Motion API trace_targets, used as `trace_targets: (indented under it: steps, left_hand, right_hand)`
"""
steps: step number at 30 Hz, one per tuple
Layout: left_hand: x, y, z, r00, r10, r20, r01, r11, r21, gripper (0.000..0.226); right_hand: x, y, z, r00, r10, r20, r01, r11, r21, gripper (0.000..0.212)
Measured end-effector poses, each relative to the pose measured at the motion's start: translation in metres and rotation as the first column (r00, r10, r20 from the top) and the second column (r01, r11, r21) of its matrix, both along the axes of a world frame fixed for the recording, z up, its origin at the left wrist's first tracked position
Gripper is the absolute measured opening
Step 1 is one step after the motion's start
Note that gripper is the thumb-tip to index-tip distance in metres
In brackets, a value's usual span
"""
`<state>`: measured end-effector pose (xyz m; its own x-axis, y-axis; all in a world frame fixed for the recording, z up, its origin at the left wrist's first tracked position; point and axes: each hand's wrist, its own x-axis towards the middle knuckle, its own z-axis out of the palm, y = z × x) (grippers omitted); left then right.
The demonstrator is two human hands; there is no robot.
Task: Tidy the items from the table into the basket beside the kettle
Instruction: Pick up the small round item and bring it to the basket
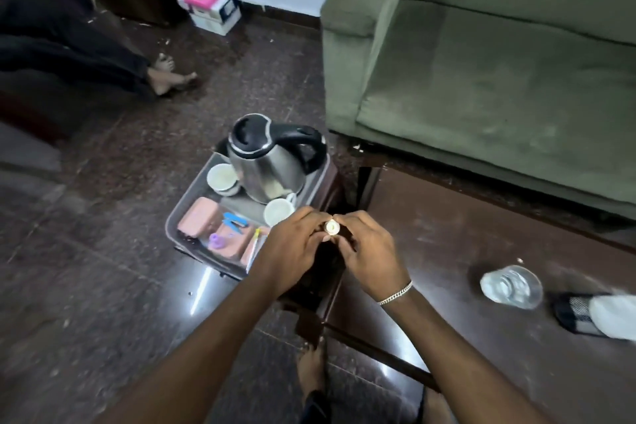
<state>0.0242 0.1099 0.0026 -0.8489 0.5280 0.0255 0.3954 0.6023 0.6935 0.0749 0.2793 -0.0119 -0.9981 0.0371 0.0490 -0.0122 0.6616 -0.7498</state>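
Both hands meet over the gap between the tray and the dark table. My left hand (292,244) and my right hand (368,248) together pinch a small round cream-coloured object (331,226) with a metal rim; what it is I cannot tell. To the left stands a grey tray (179,213) holding a steel kettle (265,162) with a black handle, two white cups (222,176) (278,211) and a pink basket (227,237) of compartments with a blue stapler (234,221), a purple item (217,240) and a pen (256,238).
On the dark wooden table (464,251) at the right lie a clear glass (512,286) and a black mesh holder with white cloth (595,315). A green sofa (481,62) stands behind. Another person's feet (168,74) and stacked boxes (210,7) are on the floor far left.
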Motion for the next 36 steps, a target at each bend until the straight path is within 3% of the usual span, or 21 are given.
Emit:
trace_targets:
  steps: [7, 15, 23, 30, 36]
  left_hand:
    - [-0.025, -0.104, -0.005, 0.987, 0.159, -0.027, -0.160, 0.985, -0.066, 0.020]
    - [-0.058, -0.204, -0.049, 0.918, 0.376, -0.122, -0.395, 0.893, -0.216, 0.028]
    - [-0.079, -0.240, -0.086, 0.904, 0.350, -0.245, -0.423, 0.811, -0.404, 0.015]
    - [-0.083, -0.242, -0.098, 0.932, 0.323, -0.165, -0.362, 0.809, -0.462, 0.008]
    - [-0.082, -0.237, -0.091, 0.915, 0.397, -0.078, -0.396, 0.840, -0.371, 0.047]
  right_hand:
    - [-0.059, -0.101, -0.006, 0.982, 0.182, 0.042, -0.185, 0.981, 0.059, 0.037]
    - [-0.131, -0.212, -0.032, 0.912, 0.376, 0.163, -0.408, 0.874, 0.264, 0.033]
    - [-0.159, -0.261, -0.059, 0.888, 0.382, 0.257, -0.455, 0.813, 0.363, 0.024]
    - [-0.162, -0.268, -0.074, 0.862, 0.370, 0.347, -0.483, 0.807, 0.339, 0.033]
    - [-0.155, -0.245, -0.065, 0.908, 0.348, 0.232, -0.403, 0.875, 0.267, 0.037]
